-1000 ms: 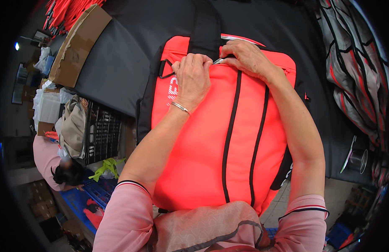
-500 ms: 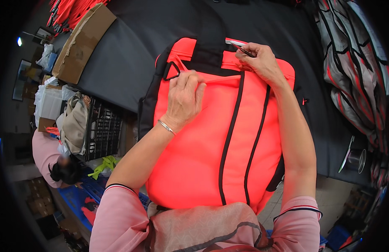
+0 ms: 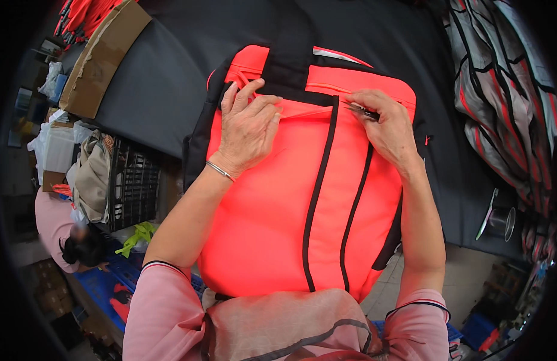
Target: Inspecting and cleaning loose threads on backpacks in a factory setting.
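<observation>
A bright coral-red backpack [image 3: 260, 210] with black piping and black side panels lies in front of me, its top away from me. My left hand [image 3: 247, 129] rests on its upper left part, fingers spread and bent over the pocket's edge near a small strap. Between the fingers of my right hand [image 3: 387, 126] is a pair of dark thread snips [image 3: 367, 113], tips pointing left. The snips are close to the upper end of the black piping. A wide black strap [image 3: 287, 60] runs from the bag's top across the table.
The bag lies on a black-covered table [image 3: 182, 66]. A cardboard piece [image 3: 107, 57] and red cords [image 3: 86, 21] are far left. A black crate [image 3: 134, 186] and a person [image 3: 62, 234] are left. Grey bag pieces [image 3: 501, 102] and a metal cup [image 3: 501, 224] are right.
My right hand and the snips have come down from the bag's top edge toward the piping. My left hand's fingers have spread and shifted up slightly. The whole view has shifted a little.
</observation>
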A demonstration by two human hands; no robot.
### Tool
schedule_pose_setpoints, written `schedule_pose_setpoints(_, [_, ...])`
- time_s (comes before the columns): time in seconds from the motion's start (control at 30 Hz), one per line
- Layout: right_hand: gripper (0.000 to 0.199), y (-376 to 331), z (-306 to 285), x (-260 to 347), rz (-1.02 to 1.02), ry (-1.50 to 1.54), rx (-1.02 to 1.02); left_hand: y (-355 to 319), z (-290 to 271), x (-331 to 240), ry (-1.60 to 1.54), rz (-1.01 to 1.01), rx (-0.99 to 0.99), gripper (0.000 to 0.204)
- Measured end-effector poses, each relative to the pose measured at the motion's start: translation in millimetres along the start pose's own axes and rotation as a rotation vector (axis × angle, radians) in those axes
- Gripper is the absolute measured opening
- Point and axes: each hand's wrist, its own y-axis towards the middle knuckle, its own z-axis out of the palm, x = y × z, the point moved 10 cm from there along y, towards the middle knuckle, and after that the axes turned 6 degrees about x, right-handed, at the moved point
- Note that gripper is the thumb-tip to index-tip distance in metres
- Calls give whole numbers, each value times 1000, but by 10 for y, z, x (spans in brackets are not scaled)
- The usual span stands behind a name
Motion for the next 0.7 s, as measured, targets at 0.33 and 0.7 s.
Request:
schedule_pose_setpoints(0.33, [17,-167,241,687,-472,-274,274,344,60,34,-21,-84,127,24])
schedule_pose_setpoints(0.7, [50,388,-681,-408,-109,463,-23,315,471,-1240,-266,286,291,28])
